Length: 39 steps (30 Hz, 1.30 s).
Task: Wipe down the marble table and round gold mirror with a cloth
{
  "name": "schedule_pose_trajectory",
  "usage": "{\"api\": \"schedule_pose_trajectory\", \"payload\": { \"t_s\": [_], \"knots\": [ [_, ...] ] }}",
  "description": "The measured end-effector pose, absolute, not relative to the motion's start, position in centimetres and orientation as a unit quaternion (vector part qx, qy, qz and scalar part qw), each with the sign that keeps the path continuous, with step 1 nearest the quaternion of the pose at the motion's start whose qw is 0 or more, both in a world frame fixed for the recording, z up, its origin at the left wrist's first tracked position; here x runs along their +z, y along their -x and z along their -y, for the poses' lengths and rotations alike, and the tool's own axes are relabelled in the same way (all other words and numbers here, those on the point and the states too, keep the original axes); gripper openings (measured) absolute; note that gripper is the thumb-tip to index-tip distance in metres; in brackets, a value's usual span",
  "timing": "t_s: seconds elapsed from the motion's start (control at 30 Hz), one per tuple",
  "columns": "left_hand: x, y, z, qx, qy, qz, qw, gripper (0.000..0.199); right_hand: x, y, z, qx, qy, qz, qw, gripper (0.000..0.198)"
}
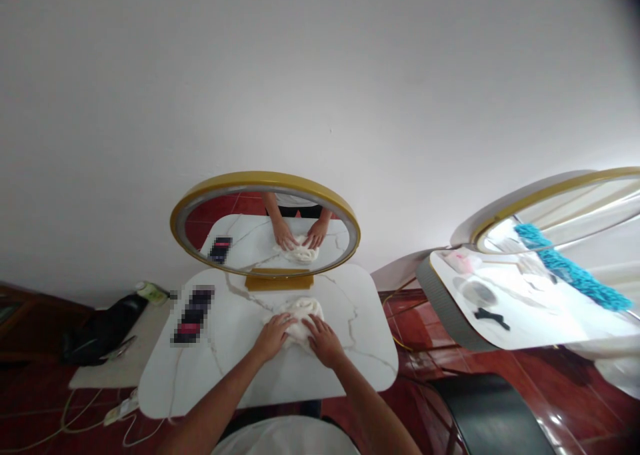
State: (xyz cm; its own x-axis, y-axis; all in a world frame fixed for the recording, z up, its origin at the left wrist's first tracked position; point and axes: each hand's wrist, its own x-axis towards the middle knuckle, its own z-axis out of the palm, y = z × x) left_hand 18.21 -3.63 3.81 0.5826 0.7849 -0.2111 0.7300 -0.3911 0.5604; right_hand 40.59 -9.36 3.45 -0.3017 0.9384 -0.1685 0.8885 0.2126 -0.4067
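Note:
A crumpled white cloth (301, 308) lies on the white marble-patterned tabletop (250, 361), just in front of the mirror's base. My left hand (273, 335) holds the cloth's left side, fingers curled onto it. From the right, my right hand (324, 340) grips the same cloth with bent fingers, pressing it to the table. The round gold-framed mirror (270, 179) stands on a gold base (279, 282) behind the cloth and reflects both hands. What lies under the cloth is hidden.
A blurred-out dark object (194, 313) lies at the tabletop's left. At right stands a second white table (520, 331) with a mirror, a blue fluffy duster (575, 275) and a black item (491, 318). Below it is a black seat (493, 411). Cables and a power strip (121, 408) lie at lower left.

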Motion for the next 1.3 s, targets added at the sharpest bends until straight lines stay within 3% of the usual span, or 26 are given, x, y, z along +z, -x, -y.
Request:
{"api": "schedule_pose_trajectory", "payload": {
  "t_s": [0.27,0.77,1.1,1.3],
  "knots": [
    [4.7,-20.3,2.3,0.056,-0.81,-0.513,0.28,0.06,3.8,-40.9,6.7,0.227,0.598,0.765,0.079,0.062],
    [3.4,-22.7,19.7,0.069,-0.806,-0.515,0.283,0.054,-0.1,-45.8,23.4,0.243,0.537,0.797,0.129,0.064],
    [4.7,-21.2,17.0,0.033,-0.797,-0.513,0.318,0.059,1.4,-44.2,20.5,0.303,0.538,0.776,0.131,0.065],
    [6.4,-19.4,12.2,-0.013,-0.721,-0.591,0.362,0.071,4.8,-42.2,16.1,0.399,0.569,0.693,0.193,0.069]
  ]
}}
